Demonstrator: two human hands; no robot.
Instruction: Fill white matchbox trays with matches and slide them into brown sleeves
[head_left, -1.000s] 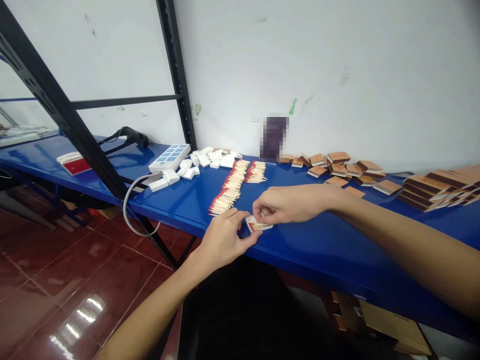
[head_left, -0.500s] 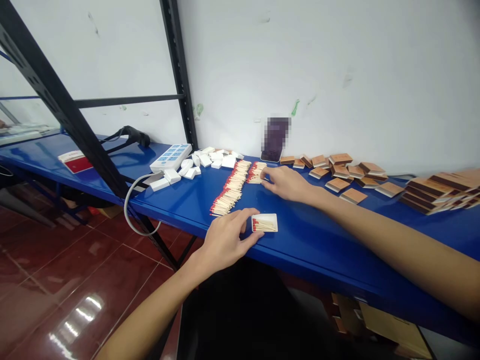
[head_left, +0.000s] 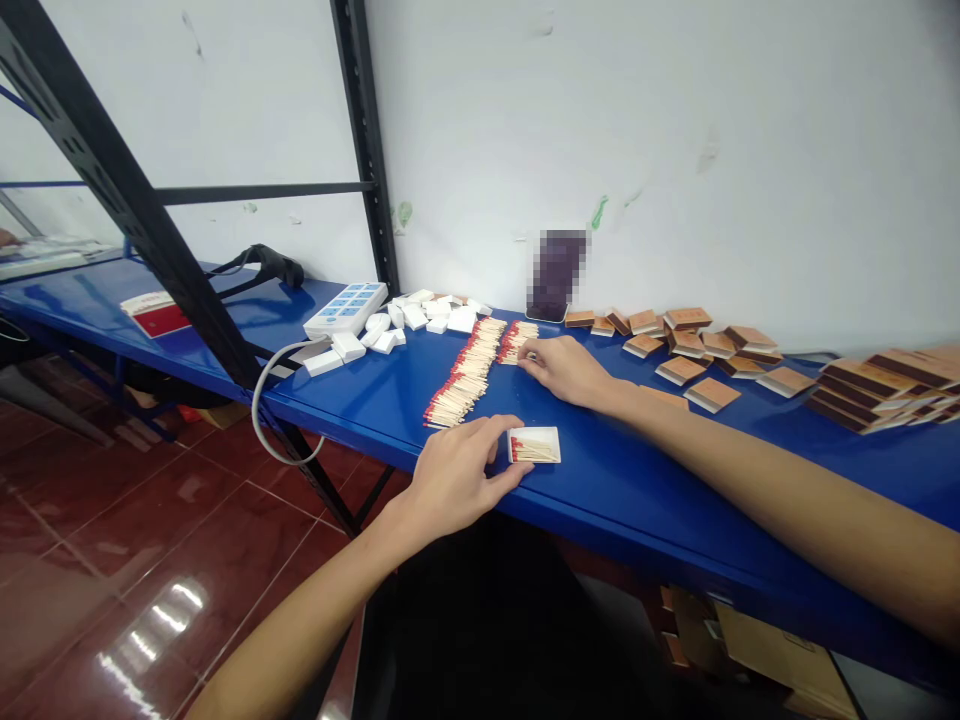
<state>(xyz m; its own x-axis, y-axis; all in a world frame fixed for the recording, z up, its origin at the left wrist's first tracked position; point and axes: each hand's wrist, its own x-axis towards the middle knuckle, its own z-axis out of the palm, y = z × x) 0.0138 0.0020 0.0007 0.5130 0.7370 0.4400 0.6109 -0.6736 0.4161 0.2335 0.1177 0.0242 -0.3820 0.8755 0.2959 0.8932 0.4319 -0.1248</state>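
Observation:
My left hand (head_left: 465, 470) grips a small white matchbox tray (head_left: 553, 432) at its left end, thumb on the near side and forefinger on the far side. Inside the tray lie several red-tipped matches (head_left: 534, 452), heads to the left. Beyond it, my right hand (head_left: 562, 368) is closed in a pinch at the bare ends of a short row of matches (head_left: 519, 338); its fingertips partly hide what they hold. Left of that row runs a longer slanting band of matches (head_left: 469, 372), heads also to the left.
White tray pieces (head_left: 414, 316) lie beside a power strip (head_left: 346, 309) with a cable. A blurred phone (head_left: 556, 275) leans on the wall. Brown matchboxes (head_left: 686, 342) lie scattered at the back right, near stacked ones (head_left: 870, 390). A black rack post (head_left: 142, 200) stands left.
My right hand's fingers have drawn in closer together at the short row of matches. My left hand keeps its grip on the tray. The whole view has shifted slightly.

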